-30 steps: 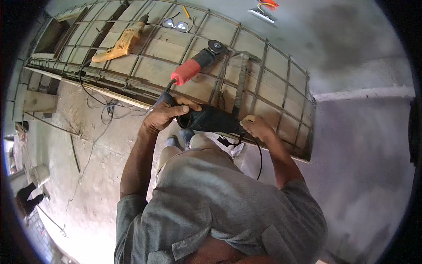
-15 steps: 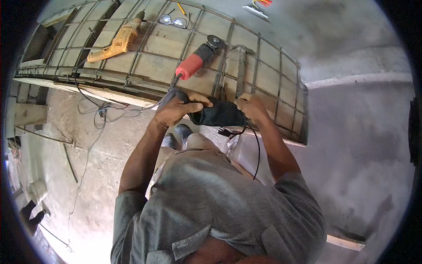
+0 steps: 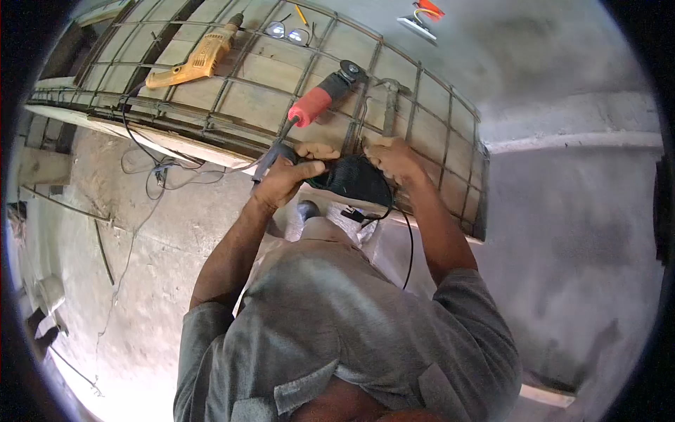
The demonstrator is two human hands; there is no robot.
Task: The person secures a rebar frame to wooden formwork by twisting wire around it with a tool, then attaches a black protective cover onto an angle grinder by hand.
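A dark piece of black mesh fabric [image 3: 353,176] is stretched between my hands at the near edge of the rebar-covered frame. My left hand [image 3: 285,179] grips its left end, thumb on the near side and fingers behind. A dark grey object [image 3: 271,160] shows beside that hand; its kind is unclear. My right hand [image 3: 395,160] is closed over the upper right edge of the fabric, its fingertips partly hidden. A black cable [image 3: 410,243] with a plug [image 3: 355,214] hangs below. Just beyond lies a red and black angle grinder [image 3: 320,98].
A steel rebar grid [image 3: 448,137] spans the wooden formwork. On it lie a yellow drill [image 3: 200,60], glasses [image 3: 287,33], a yellow pencil [image 3: 301,15] and a hammer [image 3: 391,105]. Wires [image 3: 160,172] trail across the floor at left. A wall box with wires [image 3: 417,29] is at top right.
My right hand has shifted a little up and left along the fabric's edge. The left hand's fingers have loosened slightly, and the camera view has tilted a little.
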